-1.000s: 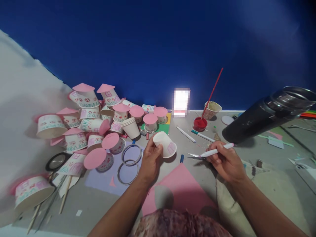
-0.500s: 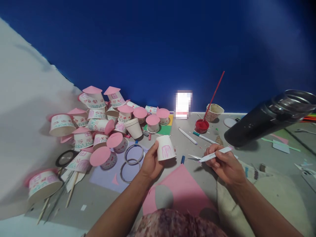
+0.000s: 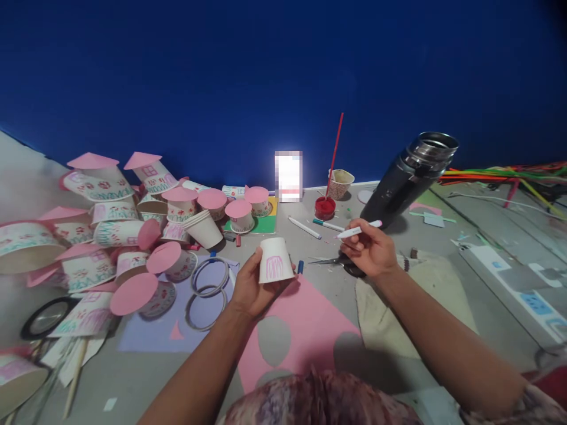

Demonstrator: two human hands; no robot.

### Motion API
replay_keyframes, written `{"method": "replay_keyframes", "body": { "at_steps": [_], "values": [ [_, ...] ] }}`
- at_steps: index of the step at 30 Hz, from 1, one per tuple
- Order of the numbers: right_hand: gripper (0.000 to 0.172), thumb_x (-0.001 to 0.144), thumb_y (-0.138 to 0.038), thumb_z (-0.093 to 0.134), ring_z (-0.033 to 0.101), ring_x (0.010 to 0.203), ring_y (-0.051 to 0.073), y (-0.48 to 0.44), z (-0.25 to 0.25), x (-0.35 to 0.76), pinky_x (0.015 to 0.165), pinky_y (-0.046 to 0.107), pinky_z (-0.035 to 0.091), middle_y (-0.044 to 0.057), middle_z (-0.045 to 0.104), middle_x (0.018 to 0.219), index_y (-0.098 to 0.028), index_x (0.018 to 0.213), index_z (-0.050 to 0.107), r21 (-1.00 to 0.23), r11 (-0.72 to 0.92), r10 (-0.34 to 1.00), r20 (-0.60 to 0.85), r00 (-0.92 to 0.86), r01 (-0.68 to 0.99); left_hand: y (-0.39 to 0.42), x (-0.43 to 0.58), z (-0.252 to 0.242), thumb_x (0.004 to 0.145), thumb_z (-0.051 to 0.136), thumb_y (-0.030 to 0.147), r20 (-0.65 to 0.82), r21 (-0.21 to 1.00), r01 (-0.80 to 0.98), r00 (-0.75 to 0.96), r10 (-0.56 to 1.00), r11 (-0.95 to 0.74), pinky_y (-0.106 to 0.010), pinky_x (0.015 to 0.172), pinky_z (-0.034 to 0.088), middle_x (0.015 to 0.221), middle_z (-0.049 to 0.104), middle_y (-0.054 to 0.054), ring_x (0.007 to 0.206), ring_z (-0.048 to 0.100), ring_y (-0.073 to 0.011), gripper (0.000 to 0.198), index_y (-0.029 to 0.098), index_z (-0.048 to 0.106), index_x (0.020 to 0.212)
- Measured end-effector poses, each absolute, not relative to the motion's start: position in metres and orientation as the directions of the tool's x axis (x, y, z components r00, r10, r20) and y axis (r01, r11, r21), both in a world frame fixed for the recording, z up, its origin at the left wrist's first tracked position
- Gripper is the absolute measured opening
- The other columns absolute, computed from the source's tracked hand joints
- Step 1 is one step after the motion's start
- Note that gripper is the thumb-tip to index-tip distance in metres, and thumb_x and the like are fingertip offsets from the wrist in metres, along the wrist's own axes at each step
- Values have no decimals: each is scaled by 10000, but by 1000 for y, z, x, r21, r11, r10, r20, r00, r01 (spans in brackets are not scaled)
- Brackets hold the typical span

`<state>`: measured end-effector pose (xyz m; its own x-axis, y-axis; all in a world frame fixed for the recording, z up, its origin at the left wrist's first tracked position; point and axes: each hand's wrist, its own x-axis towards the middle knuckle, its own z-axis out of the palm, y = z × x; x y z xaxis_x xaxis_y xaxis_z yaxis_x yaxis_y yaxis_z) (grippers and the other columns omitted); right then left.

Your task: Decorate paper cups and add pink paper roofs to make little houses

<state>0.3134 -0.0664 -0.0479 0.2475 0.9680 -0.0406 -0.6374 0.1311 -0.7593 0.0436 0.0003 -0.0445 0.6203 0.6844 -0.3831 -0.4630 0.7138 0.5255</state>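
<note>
Upside down in my left hand [image 3: 251, 289] is a white paper cup [image 3: 275, 251], a purple door-like drawing on its side facing me. My right hand [image 3: 370, 248] grips a white marker [image 3: 354, 232] with a pink end, held off to the right of the cup. Under that hand lie dark-handled scissors [image 3: 330, 261], their handles partly covered by it. A blue marker cap [image 3: 300, 267] lies just right of the cup. Below the cup spreads a pink sheet [image 3: 310, 313] with round holes cut out.
Decorated cups with pink paper roofs [image 3: 211, 199] crowd the left side beside stacked plain cups [image 3: 204, 229]. Tape rings [image 3: 206, 307] lie on a purple sheet [image 3: 146, 336]. A black flask [image 3: 398, 183], a red pot [image 3: 325, 209] holding a stick, and a power strip [image 3: 505, 283] stand or lie rightward.
The view has swung to the right, so things appear further left. My right hand has raised the marker, which now tilts with its pink end up; the cup stays in my left hand.
</note>
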Motion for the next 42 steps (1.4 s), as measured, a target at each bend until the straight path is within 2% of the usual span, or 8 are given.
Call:
{"method": "replay_keyframes", "body": {
  "at_steps": [6, 12, 16, 22, 27, 31, 36, 42],
  "values": [
    [313, 774, -395, 842, 256, 451, 68, -66, -45, 312, 410, 205, 253, -55, 453, 520, -190, 658, 637, -759, 146, 972, -9, 235, -634, -13, 44, -57, 905, 681, 562, -188, 534, -194, 922, 339, 823, -582, 931, 558, 980, 781, -180, 932, 771, -367, 597, 117, 665, 1302],
    [278, 784, -386, 834, 285, 471, 85, -69, -42, 311, 448, 230, 280, -46, 454, 522, -198, 673, 663, -776, 124, 977, -13, 212, -618, -21, 54, -67, 753, 848, 544, -205, 637, -26, 958, 202, 771, -374, 761, 561, 974, 756, -201, 871, 748, -314, 667, 67, 723, 1202],
    [284, 773, -393, 840, 277, 473, 84, -70, -42, 311, 448, 224, 270, -48, 448, 524, -200, 673, 657, -770, 88, 978, -53, 201, -632, -20, 55, -70, 712, 885, 533, -219, 619, 42, 968, 121, 784, -356, 763, 562, 1007, 753, -217, 886, 741, -307, 680, 48, 741, 1165],
    [280, 749, -396, 860, 304, 471, 85, -71, -42, 307, 436, 214, 297, -50, 454, 530, -204, 696, 663, -761, 85, 979, -58, 197, -643, -12, 55, -80, 805, 807, 547, -179, 563, -80, 960, 215, 823, -528, 947, 553, 1048, 766, -226, 987, 761, -365, 634, 82, 695, 1222],
    [310, 768, -424, 842, 272, 450, 81, -69, -41, 306, 409, 224, 284, -55, 445, 541, -201, 680, 645, -756, 87, 982, -45, 184, -649, 6, 58, -72, 880, 767, 456, -237, 584, -247, 859, 453, 773, -532, 1027, 538, 1087, 782, -224, 1053, 759, -353, 519, 76, 701, 1228],
    [261, 763, -387, 843, 315, 439, 76, -68, -47, 308, 410, 215, 296, -49, 519, 546, -201, 721, 666, -737, 66, 978, -86, 190, -673, 4, 52, -57, 875, 792, 405, -302, 654, -244, 783, 543, 716, -400, 848, 596, 1027, 796, -198, 908, 777, -311, 459, 64, 742, 1178],
    [243, 737, -340, 888, 384, 443, 66, -67, -53, 307, 409, 192, 299, -24, 636, 591, -192, 812, 711, -716, 67, 965, -129, 226, -695, -8, 42, -48, 843, 837, 218, -411, 619, -253, 702, 582, 743, -231, 604, 504, 810, 763, -87, 642, 677, -150, 223, 70, 773, 997],
    [257, 742, -333, 909, 385, 446, 53, -69, -55, 297, 406, 173, 326, -33, 632, 610, -206, 798, 693, -719, 35, 964, -160, 214, -694, 3, 41, -41, 955, 694, 361, -457, 455, -353, 696, 554, 818, -462, 897, 603, 1010, 783, -150, 884, 767, -287, 338, 91, 705, 1158]
  ]
}}
